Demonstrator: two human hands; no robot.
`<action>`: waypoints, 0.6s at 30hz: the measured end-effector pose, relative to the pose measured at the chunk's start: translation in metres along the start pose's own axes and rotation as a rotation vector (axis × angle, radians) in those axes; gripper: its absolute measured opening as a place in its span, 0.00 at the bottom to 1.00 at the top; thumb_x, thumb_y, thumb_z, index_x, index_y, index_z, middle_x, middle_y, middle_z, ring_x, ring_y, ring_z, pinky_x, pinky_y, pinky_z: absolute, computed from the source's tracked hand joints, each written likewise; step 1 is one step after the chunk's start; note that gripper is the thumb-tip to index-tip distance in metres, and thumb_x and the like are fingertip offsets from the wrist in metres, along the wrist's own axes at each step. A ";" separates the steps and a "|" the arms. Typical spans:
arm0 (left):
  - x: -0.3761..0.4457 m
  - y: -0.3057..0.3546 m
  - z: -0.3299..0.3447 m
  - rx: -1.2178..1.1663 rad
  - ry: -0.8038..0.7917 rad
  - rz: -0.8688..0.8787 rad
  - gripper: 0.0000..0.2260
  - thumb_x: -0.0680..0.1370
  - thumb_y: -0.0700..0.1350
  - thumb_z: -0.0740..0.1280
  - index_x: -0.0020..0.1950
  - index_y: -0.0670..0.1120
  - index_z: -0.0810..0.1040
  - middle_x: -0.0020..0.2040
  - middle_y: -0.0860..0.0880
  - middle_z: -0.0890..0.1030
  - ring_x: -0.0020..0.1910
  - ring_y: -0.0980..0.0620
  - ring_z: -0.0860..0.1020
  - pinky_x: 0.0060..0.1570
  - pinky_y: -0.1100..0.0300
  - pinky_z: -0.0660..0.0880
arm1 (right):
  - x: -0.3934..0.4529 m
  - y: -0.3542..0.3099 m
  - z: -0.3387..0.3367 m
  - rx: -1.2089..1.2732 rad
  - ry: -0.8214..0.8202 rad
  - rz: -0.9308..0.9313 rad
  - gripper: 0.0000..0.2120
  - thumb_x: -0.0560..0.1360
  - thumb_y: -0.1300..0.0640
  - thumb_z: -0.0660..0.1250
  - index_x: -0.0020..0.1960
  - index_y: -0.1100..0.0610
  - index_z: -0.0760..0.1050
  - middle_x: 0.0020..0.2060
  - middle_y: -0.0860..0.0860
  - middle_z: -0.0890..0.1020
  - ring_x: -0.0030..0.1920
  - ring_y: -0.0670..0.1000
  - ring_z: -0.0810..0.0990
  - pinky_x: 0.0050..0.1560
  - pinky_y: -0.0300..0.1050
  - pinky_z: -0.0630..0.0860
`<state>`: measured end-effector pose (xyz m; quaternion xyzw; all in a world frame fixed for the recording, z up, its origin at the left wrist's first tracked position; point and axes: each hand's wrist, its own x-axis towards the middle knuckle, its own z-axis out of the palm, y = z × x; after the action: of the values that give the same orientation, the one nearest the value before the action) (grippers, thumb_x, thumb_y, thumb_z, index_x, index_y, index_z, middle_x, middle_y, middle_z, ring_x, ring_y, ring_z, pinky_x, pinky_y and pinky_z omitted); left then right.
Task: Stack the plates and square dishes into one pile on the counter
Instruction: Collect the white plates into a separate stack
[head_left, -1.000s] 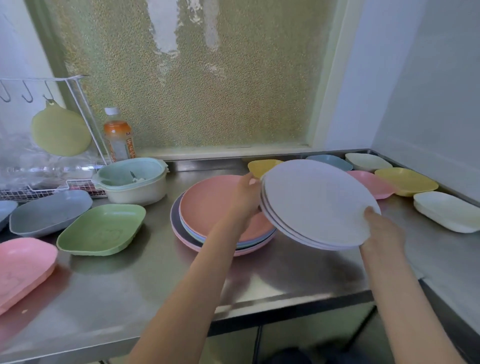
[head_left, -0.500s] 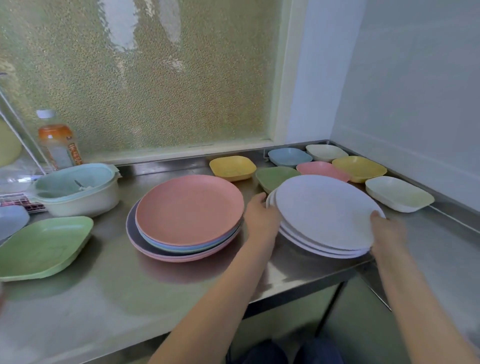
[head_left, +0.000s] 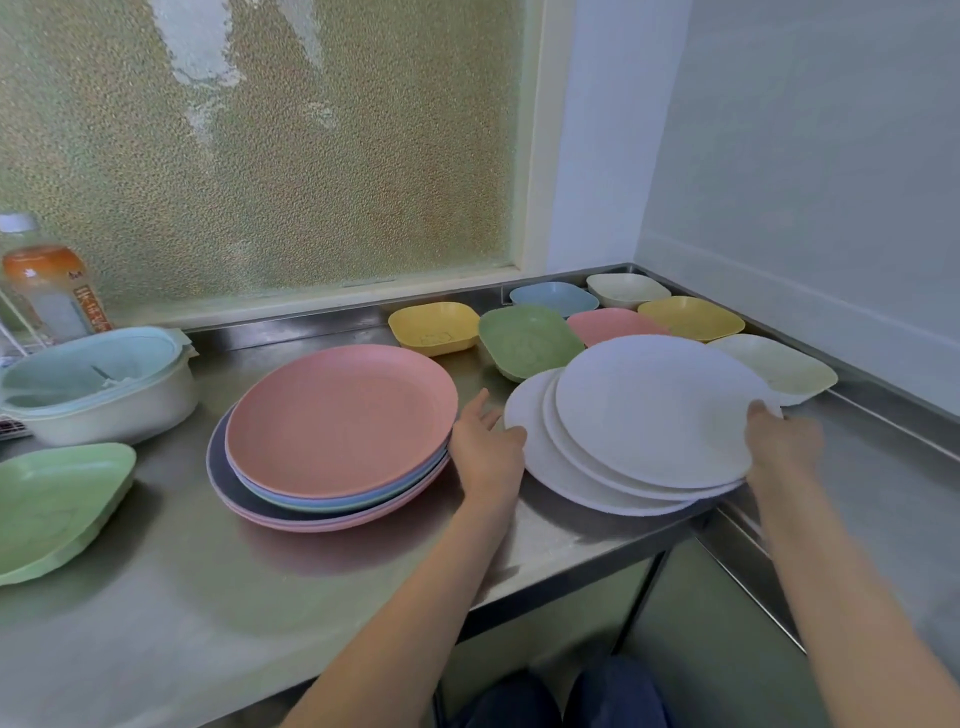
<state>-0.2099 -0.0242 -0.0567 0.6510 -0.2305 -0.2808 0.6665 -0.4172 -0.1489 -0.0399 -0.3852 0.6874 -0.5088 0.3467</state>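
Note:
Three white plates (head_left: 649, 415) lie fanned out on the steel counter (head_left: 182, 597) near its front right corner. My right hand (head_left: 782, 444) grips their right rim. My left hand (head_left: 485, 447) rests beside their left rim with fingers apart, its thumb touching the lowest plate. Left of that hand stands a pile of coloured round plates (head_left: 337, 415), pink on top. Behind the white plates sit square dishes: yellow (head_left: 434, 327), green (head_left: 527, 340), pink (head_left: 613, 325), blue (head_left: 553, 299), cream (head_left: 626, 288), yellow (head_left: 691, 317) and cream (head_left: 779, 366). Another green dish (head_left: 57, 509) lies far left.
A pale lidded tub (head_left: 98, 384) and an orange drink bottle (head_left: 49, 291) stand at the back left. A frosted window runs behind the counter, a wall along the right. The counter's front edge drops off just below the white plates.
The white plates came down from the air onto the counter and have fanned out to the right. My left hand has loosened from their rim. The view has turned right.

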 end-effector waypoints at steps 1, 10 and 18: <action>0.000 0.000 0.000 0.003 0.005 0.013 0.30 0.69 0.29 0.64 0.71 0.42 0.68 0.64 0.42 0.76 0.60 0.51 0.76 0.56 0.58 0.73 | 0.003 -0.001 -0.005 -0.001 0.014 -0.029 0.19 0.78 0.56 0.62 0.63 0.67 0.71 0.61 0.64 0.77 0.59 0.63 0.77 0.50 0.48 0.70; -0.012 -0.006 0.007 0.227 0.161 0.274 0.23 0.71 0.30 0.60 0.64 0.45 0.77 0.58 0.46 0.81 0.54 0.51 0.78 0.49 0.66 0.66 | 0.018 0.011 -0.070 -0.014 0.195 -0.021 0.16 0.77 0.58 0.62 0.57 0.71 0.74 0.56 0.66 0.78 0.56 0.63 0.78 0.55 0.53 0.74; -0.010 -0.013 0.009 0.346 0.151 0.298 0.23 0.74 0.29 0.55 0.63 0.43 0.77 0.66 0.41 0.76 0.64 0.44 0.74 0.59 0.60 0.68 | 0.028 0.030 -0.131 -0.110 0.341 0.067 0.23 0.79 0.55 0.59 0.64 0.74 0.67 0.63 0.67 0.74 0.64 0.63 0.73 0.62 0.53 0.69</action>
<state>-0.2239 -0.0243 -0.0692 0.7334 -0.3183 -0.0862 0.5944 -0.5488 -0.1112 -0.0396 -0.2885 0.7754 -0.5168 0.2202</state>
